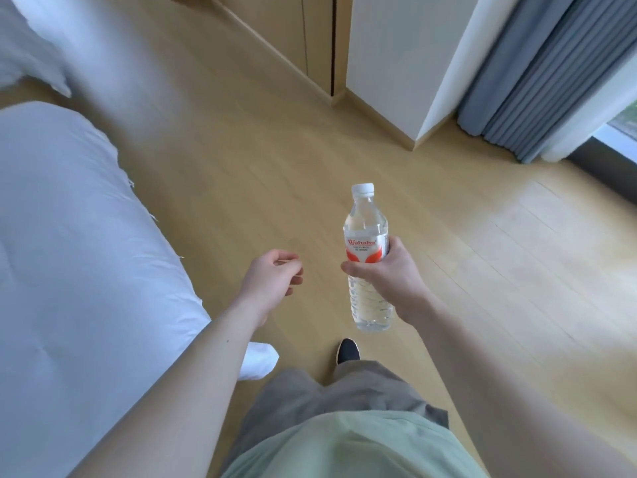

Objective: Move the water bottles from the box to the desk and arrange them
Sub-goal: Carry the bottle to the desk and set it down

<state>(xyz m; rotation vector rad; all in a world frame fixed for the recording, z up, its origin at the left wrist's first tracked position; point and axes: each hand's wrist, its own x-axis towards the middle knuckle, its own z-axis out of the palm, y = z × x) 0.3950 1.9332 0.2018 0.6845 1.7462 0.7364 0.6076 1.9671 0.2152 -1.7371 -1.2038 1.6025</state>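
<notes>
We are mid-carry, our right hand with fingers wrapped around the clear plastic water bottle with white cap and red label, upright above the wooden floor right of the white bed, left hand loosely curled and empty; next, we judge, comes finding the unseen desk.

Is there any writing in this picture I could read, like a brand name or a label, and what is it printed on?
"Wahaha": red letters on the white and orange label of the water bottle that the right hand holds round its middle.
Two small lines of print sit under the brand on that label: too small and blurred to read.
The white cap shows no writing.
Nothing else in view carries any text.
</notes>
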